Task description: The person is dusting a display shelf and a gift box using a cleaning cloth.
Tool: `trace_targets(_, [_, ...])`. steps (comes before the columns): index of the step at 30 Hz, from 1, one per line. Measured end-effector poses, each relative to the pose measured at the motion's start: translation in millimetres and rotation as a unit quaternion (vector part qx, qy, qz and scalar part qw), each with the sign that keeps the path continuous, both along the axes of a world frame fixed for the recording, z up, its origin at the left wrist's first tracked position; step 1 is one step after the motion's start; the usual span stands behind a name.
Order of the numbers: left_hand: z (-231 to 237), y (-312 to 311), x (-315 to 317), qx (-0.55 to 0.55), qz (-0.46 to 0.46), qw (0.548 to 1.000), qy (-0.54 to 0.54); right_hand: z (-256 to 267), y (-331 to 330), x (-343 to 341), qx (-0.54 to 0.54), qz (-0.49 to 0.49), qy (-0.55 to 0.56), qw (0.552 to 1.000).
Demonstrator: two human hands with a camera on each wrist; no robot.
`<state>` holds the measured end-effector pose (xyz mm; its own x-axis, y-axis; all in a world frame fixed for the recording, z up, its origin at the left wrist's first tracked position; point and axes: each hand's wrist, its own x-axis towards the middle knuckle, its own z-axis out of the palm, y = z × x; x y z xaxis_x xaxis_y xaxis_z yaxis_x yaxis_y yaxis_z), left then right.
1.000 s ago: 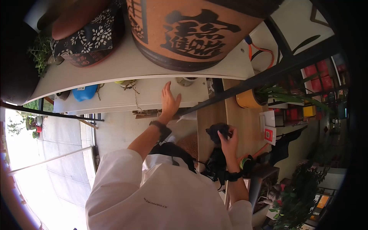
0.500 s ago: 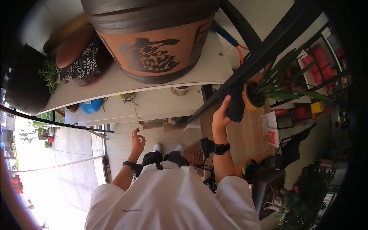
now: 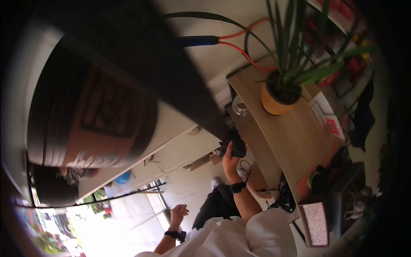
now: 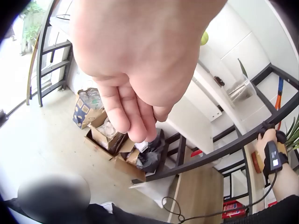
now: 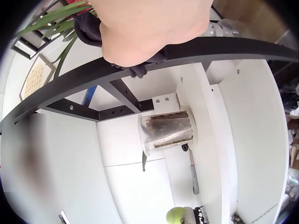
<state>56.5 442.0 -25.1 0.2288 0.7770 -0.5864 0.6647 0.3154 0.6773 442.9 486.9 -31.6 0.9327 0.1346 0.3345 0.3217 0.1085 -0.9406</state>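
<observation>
A dark, crumpled cloth (image 3: 237, 148) is gripped by my right hand (image 3: 230, 164) at the shelf's black metal post (image 3: 192, 92). Seen from the right wrist, the hand (image 5: 154, 28) wraps the cloth (image 5: 88, 29) over the black bar (image 5: 252, 50), folds showing on both sides of the hand. The fingertips are hidden behind the bar. My left hand (image 3: 179, 214) hangs low beside my body, holding nothing. In the left wrist view its fingers (image 4: 133, 114) are loosely bent above the floor.
A large brown jar (image 3: 98, 120) stands on the white shelf (image 3: 171, 122). On the wooden desk (image 3: 287, 141) stands a yellow pot (image 3: 274, 103) with a long-leaved plant. A clear glass container (image 3: 240, 106) is beside it. Cardboard boxes (image 4: 105, 135) lie on the floor.
My view has turned toward the desk. The right hand with the cloth has moved from the desk to the post, then down along it. The left hand has dropped from the lower shelf to my side.
</observation>
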Motion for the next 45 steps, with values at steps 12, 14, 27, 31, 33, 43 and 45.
trace_targets(12, [-19,27,47,-0.01,-0.128,0.99,0.066,-76,41,-32,0.005,-0.184,0.209,0.96])
trace_targets(14, [-31,35,61,-0.003,-0.139,0.99,0.034,-95,45,-36,-0.064,-0.212,0.185,0.958])
trace_targets(27, [1,62,301,0.192,-0.161,0.934,-0.255,-200,63,-28,-0.043,-0.236,0.417,0.877])
trace_targets(31, [4,68,325,0.245,-0.134,0.92,-0.273,-258,73,-27,-0.046,-0.281,0.405,0.869])
trace_targets(33, [0,74,324,0.24,-0.146,0.921,-0.269,-305,81,-29,-0.075,-0.322,0.388,0.861])
trace_targets(43, [-16,66,313,0.171,-0.217,0.913,-0.3,-427,66,-8,0.025,-0.295,0.536,0.79])
trace_targets(45, [-15,64,297,0.152,-0.218,0.916,-0.3,-398,56,10,0.123,-0.3,0.593,0.737])
